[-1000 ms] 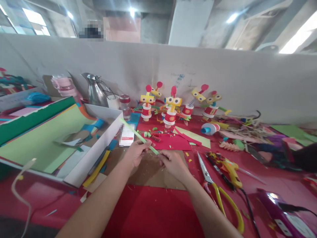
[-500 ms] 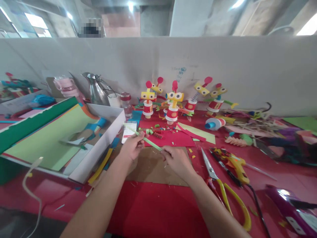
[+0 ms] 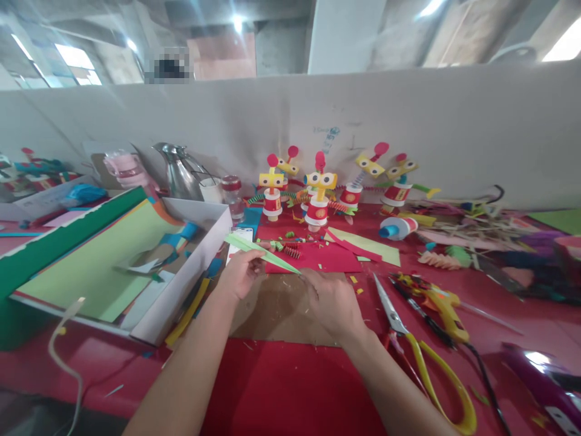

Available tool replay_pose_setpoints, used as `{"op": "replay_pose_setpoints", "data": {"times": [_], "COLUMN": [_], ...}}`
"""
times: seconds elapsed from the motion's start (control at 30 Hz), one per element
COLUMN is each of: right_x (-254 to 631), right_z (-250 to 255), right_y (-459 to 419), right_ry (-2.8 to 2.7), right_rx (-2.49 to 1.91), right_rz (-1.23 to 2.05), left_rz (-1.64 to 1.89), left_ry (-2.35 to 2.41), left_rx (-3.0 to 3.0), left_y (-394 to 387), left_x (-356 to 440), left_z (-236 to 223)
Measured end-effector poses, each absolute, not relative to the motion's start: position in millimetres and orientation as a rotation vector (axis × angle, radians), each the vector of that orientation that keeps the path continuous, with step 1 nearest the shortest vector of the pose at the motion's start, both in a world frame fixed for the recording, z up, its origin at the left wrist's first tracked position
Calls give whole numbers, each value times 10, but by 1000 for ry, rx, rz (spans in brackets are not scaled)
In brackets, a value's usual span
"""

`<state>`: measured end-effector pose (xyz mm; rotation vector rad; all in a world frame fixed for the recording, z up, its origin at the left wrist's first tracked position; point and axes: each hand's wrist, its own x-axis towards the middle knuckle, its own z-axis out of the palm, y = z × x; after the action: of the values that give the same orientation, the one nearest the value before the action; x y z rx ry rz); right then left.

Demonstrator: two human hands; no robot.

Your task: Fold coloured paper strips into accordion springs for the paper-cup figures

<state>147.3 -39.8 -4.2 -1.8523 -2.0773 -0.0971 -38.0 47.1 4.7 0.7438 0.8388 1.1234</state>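
I'm keeping no slack in the left hand (image 3: 242, 272): its grip is pinching a light green paper strip (image 3: 280, 261) around the middle. The right hand's grip (image 3: 333, 303) is closing on the strip's near right end, though its knuckles are partly hiding the contact. The strip is slanting from far left to near right, seemingly raised, over the far edge of a brown board (image 3: 267, 315). I'm judging the step in hand to be shaping or folding the strip between both hands; the next move would be calling for a light, even pinch and the two layers lining up. The strip is looking thin and pale, spreading wide at its far left end and narrowing to a point at the right, with what I'm reading as a lengthwise crease.

Further out, a phone (image 3: 242, 234) is lying under the strip's left end, and small paper coils (image 3: 291, 252) are resting just beyond the hands. On the right of the desk (image 3: 104, 363), scissors (image 3: 394, 321) and a yellow glue gun (image 3: 447, 315) are lying; on the left, a white box (image 3: 181, 297) is holding coloured sheets. Cup figures (image 3: 316, 211) are standing far off.
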Motion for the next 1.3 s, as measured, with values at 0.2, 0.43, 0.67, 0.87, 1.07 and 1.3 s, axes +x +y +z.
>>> {"op": "replay_pose_setpoints", "data": {"times": [0.2, 0.43, 0.67, 0.87, 1.07, 1.3], "right_x": [1428, 1418, 1474, 1525, 1499, 1494], "right_z": [-7, 21, -5, -24, -30, -11], "right_y": [-427, -447, -392, -334, -317, -292], "right_ry": [-2164, -2130, -1960, -1857, -1667, -1597], "right_rx": [-1825, -1780, -1716, -1553, -1490, -1390], "right_rz": [-26, 99, 414, 828, 1117, 1189], "left_rz": [1102, 1192, 1403, 1417, 1315, 913], "left_ry": [844, 810, 791, 812, 818, 880], "left_rx": [558, 388, 317, 415, 673, 889], "left_y": [512, 594, 645, 637, 544, 328], "left_x": [-387, -611, -716, -761, -626, -237], "left_z": [34, 156, 231, 174, 103, -63]}}
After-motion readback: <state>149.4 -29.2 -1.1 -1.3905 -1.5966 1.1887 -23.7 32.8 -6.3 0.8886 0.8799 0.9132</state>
